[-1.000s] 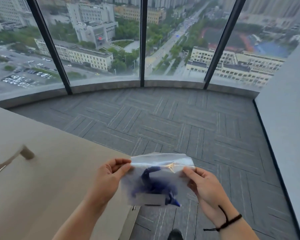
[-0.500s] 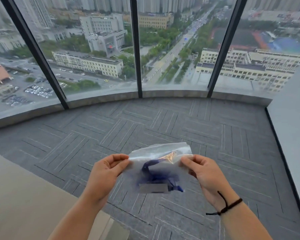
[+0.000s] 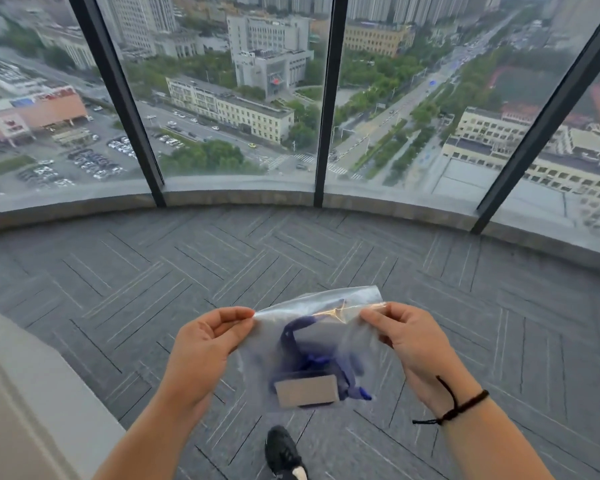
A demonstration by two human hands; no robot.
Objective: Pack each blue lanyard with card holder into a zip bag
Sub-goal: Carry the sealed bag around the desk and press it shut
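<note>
Clear zip bag point(image 3: 312, 344) with blue lanyard point(image 3: 303, 348) and card holder point(image 3: 306, 390) inside, top corners pinched by left hand point(image 3: 205, 351) and right hand point(image 3: 409, 344) fingers; sealing step, next likely pressing zip shut along its length

Left hand point(image 3: 205, 344), right hand point(image 3: 407, 336) pinching.
</note>
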